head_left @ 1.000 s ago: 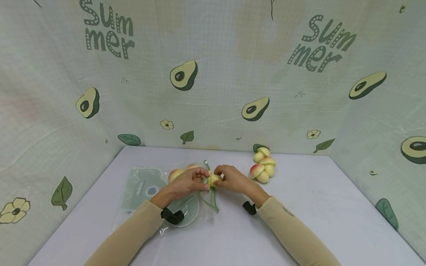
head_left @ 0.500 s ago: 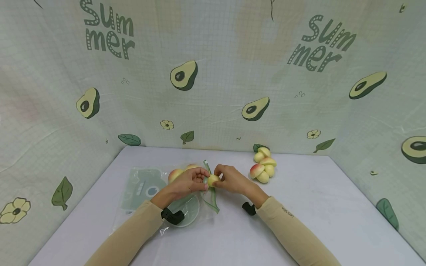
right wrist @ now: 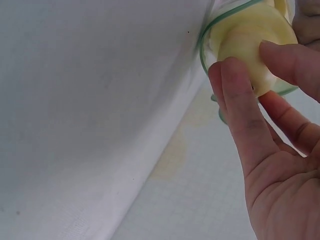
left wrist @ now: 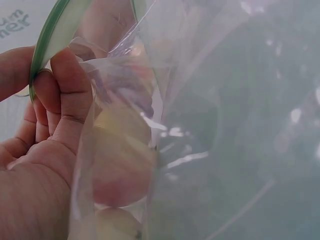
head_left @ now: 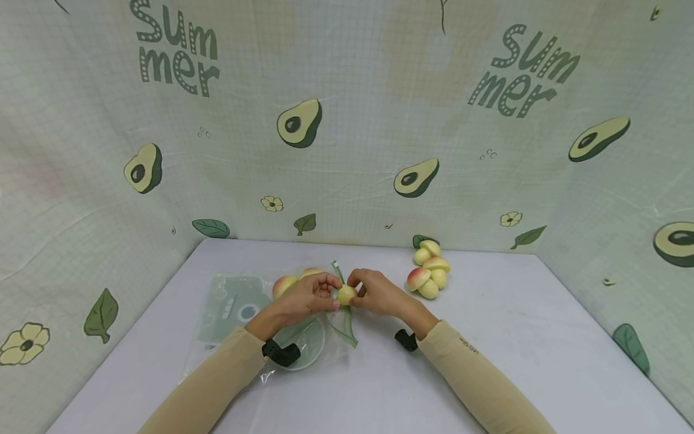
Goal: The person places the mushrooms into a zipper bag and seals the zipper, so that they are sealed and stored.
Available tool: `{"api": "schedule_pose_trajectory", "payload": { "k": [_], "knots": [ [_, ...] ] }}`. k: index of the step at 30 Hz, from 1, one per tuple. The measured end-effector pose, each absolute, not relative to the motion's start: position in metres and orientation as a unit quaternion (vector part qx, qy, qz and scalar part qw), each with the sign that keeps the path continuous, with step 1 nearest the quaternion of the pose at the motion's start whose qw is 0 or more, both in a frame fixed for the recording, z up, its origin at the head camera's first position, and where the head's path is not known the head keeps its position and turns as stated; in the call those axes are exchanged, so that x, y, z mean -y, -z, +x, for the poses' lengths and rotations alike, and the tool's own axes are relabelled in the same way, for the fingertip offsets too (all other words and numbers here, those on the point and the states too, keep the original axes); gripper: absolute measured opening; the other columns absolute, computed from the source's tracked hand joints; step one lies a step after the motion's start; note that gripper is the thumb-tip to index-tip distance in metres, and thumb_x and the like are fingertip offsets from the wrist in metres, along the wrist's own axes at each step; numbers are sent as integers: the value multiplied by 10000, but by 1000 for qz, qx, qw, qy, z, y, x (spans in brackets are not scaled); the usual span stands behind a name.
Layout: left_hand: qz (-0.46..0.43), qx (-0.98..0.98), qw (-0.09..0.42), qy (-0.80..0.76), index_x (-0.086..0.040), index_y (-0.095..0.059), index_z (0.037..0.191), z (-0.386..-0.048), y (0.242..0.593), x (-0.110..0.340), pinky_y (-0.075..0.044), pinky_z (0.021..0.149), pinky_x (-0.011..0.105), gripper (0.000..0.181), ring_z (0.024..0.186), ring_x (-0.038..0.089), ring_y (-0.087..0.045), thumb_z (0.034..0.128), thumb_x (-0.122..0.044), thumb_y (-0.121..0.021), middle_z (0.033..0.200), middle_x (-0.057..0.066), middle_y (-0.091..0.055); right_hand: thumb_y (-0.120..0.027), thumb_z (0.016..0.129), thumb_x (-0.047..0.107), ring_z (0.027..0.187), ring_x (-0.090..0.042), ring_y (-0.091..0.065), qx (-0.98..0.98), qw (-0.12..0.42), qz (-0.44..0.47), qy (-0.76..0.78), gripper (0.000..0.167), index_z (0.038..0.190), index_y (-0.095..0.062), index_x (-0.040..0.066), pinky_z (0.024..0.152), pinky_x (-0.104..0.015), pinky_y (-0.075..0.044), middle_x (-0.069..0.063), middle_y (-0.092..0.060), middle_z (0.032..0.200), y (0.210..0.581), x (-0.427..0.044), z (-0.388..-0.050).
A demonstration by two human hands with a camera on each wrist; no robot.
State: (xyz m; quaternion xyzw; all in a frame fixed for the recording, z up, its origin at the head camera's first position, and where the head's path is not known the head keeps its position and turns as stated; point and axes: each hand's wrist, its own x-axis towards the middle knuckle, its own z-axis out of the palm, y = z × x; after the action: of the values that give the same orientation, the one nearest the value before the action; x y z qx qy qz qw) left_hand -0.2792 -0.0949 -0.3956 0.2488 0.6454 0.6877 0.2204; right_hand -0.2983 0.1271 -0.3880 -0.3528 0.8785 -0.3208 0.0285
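My left hand (head_left: pixel 303 298) pinches the green-edged mouth of a clear zip bag (head_left: pixel 222 310). In the left wrist view, the green zip strip (left wrist: pixel 50 40) runs between the fingers and thumb. The right hand (head_left: pixel 382 294) holds a pale yellow toy mushroom (head_left: pixel 347 295) by its rounded stem, at the bag's mouth. Seen from the right wrist, the mushroom's cap sits within the green-rimmed opening, and the stem (right wrist: pixel 245 50) points out between fingertips and thumb. Other yellow and pink mushrooms (left wrist: pixel 122 170) lie inside the bag, blurred by the plastic.
On the right of the white table (head_left: pixel 477 361) lies a cluster of several toy mushrooms (head_left: pixel 428 288) with yellow or reddish caps. The bag lies flat toward the left, its lower part under my left forearm. A patterned cloth (head_left: pixel 358 120) stands behind and at both sides.
The right hand has shifted very slightly left with the mushroom. Its cap, visible earlier beside the left fingertips, has gone into the bag's mouth, and the stem still shows. The left hand has stayed put.
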Motion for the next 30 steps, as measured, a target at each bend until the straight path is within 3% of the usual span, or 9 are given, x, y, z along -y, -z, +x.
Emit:
{"api": "schedule_pose_trajectory", "payload": {
  "k": [13, 30],
  "knots": [
    [254, -652, 219, -680, 174, -416, 1189, -280, 395, 96, -473, 650, 191, 452, 768, 123, -513, 836, 54, -673, 894, 62, -539, -778, 786, 86, 729, -91, -576, -883, -11, -337, 325, 250, 971, -612, 92, 660, -257, -486, -30, -566, 811, 389, -126, -301],
    [250, -642, 228, -688, 184, -391, 1204, -279, 394, 95, -488, 673, 194, 491, 786, 117, -540, 837, 40, -683, 907, 52, -566, -732, 802, 13, 802, -127, -641, -862, 41, -332, 380, 273, 1043, -606, 33, 681, -239, -521, -116, -591, 912, 391, -125, -300]
  ]
}}
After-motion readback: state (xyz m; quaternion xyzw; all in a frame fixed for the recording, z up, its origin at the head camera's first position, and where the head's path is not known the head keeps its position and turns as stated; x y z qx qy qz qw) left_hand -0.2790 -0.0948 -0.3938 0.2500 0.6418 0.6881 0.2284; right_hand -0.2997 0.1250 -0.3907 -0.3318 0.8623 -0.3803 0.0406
